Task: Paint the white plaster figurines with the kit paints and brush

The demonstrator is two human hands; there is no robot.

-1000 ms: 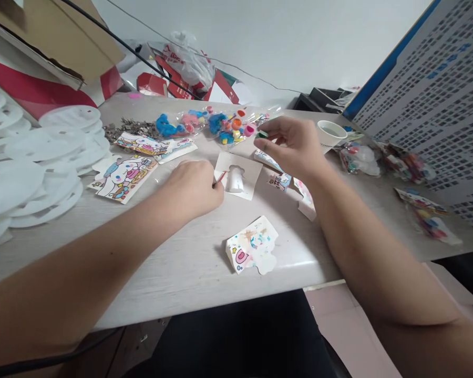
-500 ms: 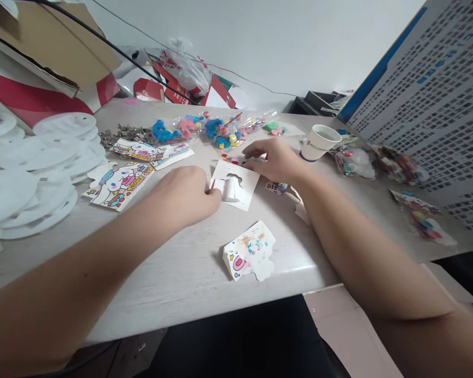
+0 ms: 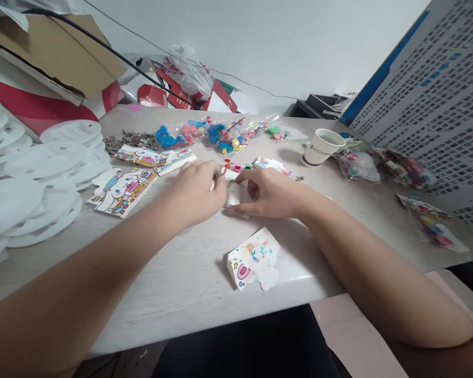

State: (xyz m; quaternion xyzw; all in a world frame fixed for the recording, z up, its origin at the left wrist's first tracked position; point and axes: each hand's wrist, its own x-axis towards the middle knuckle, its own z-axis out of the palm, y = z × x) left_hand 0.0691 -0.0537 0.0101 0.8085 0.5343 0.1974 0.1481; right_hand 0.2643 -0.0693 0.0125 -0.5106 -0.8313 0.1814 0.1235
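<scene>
My left hand (image 3: 201, 189) is closed in a pinch around a thin red paintbrush (image 3: 224, 170), of which only a short end shows. Just right of it, my right hand (image 3: 264, 194) has its thumb and fingers around a small white moulded piece (image 3: 233, 195). The white card (image 3: 232, 175) under that piece is mostly hidden by my hands. Small open paint pots (image 3: 236, 168), red and green among them, sit right behind the fingers. Closer to the table's front edge lies a paint-smeared card (image 3: 256, 257) with blue and brown marks.
White paper cup (image 3: 321, 149) of liquid stands at right. Clear bags of coloured pieces (image 3: 220, 137) line the back. Cartoon cards (image 3: 126, 191), metal bits (image 3: 130, 140) and stacked white discs (image 3: 35, 173) are at left. A printed panel (image 3: 425, 105) rises at right, with more bags (image 3: 358, 165) beside it.
My right hand has come from the paint pots toward me and closed around the white piece. The left hand has shifted slightly up, still with the paintbrush. The view has moved a little.
</scene>
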